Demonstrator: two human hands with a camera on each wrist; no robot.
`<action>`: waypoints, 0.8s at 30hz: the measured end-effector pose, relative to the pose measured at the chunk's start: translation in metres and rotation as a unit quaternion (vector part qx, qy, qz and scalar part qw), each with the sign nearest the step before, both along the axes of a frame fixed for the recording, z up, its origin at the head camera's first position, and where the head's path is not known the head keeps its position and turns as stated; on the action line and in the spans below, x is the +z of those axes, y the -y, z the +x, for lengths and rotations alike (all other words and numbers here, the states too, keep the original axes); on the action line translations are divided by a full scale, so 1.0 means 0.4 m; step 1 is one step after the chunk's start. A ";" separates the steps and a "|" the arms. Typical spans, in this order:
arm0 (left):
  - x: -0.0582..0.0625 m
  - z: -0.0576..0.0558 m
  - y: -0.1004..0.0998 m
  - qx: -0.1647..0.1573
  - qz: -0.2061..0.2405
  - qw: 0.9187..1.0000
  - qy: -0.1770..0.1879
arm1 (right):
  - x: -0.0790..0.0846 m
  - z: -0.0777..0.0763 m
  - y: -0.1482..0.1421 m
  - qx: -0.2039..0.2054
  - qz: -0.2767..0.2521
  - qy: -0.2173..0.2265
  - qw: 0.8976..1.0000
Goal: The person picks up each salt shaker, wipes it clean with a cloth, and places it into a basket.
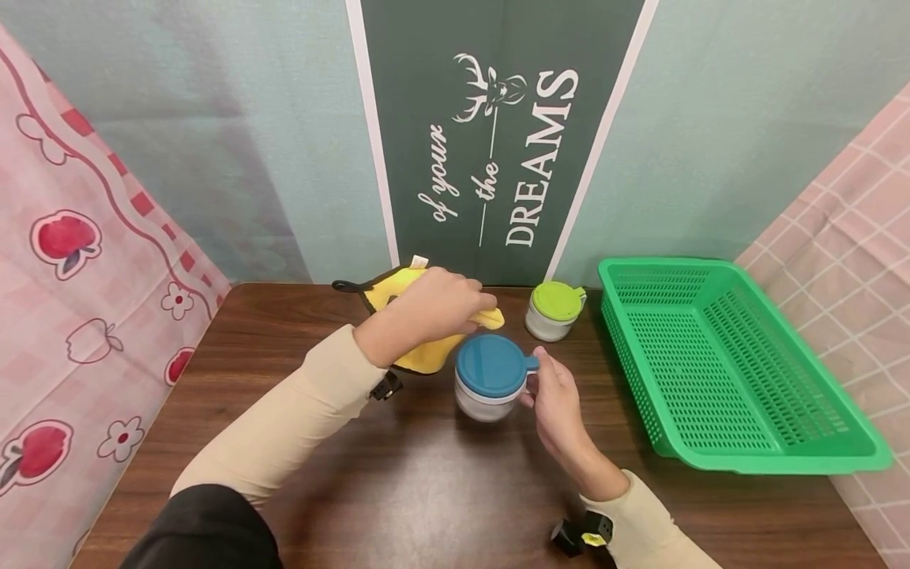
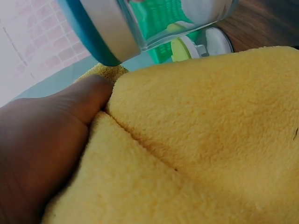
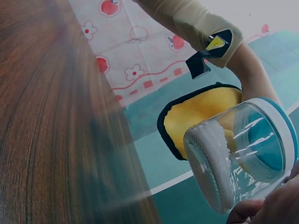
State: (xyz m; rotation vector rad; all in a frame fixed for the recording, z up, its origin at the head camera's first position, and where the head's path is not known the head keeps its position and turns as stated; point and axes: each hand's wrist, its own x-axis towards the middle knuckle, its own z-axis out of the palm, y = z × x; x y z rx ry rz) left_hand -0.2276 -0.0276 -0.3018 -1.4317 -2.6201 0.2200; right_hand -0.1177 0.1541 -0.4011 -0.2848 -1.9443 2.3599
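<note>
A glass jar with a blue lid (image 1: 490, 367) is held up by my right hand (image 1: 558, 399), whose thumb and fingers pinch its side handle. White contents fill the bottom of the jar (image 3: 219, 163) in the right wrist view. My left hand (image 1: 437, 304) grips a yellow cloth (image 1: 434, 356) with a dark edge, just left of and behind the jar. In the left wrist view the plush cloth (image 2: 201, 126) bunches beside the thumb, close to the blue-lidded jar. A smaller jar with a green lid (image 1: 557, 302) stands behind them to the right.
A green perforated basket (image 1: 700, 379) sits on the right of the brown wooden table (image 1: 419, 490). A curtain with printed lettering (image 1: 498, 142) hangs along the back edge. Patterned pink cloths hang at the left (image 1: 107, 316) and right (image 1: 846, 261) sides.
</note>
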 end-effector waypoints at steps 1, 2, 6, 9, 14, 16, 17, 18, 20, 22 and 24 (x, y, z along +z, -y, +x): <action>0.001 0.002 0.002 0.000 0.003 1.000 -0.001 | -0.001 0.001 -0.001 0.000 0.001 -0.001 1.000; 0.002 0.004 0.004 -0.001 0.006 1.000 -0.001 | -0.002 0.002 -0.002 0.000 0.002 -0.001 1.000; 0.012 0.014 0.015 -0.007 0.025 1.000 0.000 | -0.007 0.004 -0.006 0.001 0.006 -0.002 1.000; 0.022 0.022 0.025 -0.012 0.039 0.999 -0.002 | -0.010 0.005 -0.009 0.000 0.005 -0.003 1.000; 0.035 0.037 0.038 -0.022 0.058 0.998 -0.006 | -0.015 0.006 -0.012 -0.006 0.001 -0.002 1.000; 0.037 0.045 0.040 -0.027 0.063 0.998 0.000 | -0.016 0.006 -0.013 -0.007 0.002 -0.001 1.000; 0.037 0.049 0.041 -0.029 0.064 0.998 0.003 | -0.017 0.007 -0.014 -0.007 0.003 -0.002 1.000; 0.038 0.054 0.040 -0.031 0.064 0.997 0.006 | -0.017 0.007 -0.014 -0.007 0.005 -0.002 1.000; 0.040 0.064 0.039 -0.035 0.063 0.997 0.009 | -0.018 0.008 -0.016 -0.006 0.006 -0.002 1.000; 0.046 0.077 0.035 -0.037 0.059 0.997 0.012 | -0.019 0.009 -0.018 -0.005 0.010 -0.001 1.000; 0.054 0.093 0.029 -0.040 0.054 0.998 0.013 | -0.020 0.010 -0.020 -0.003 0.014 0.001 1.000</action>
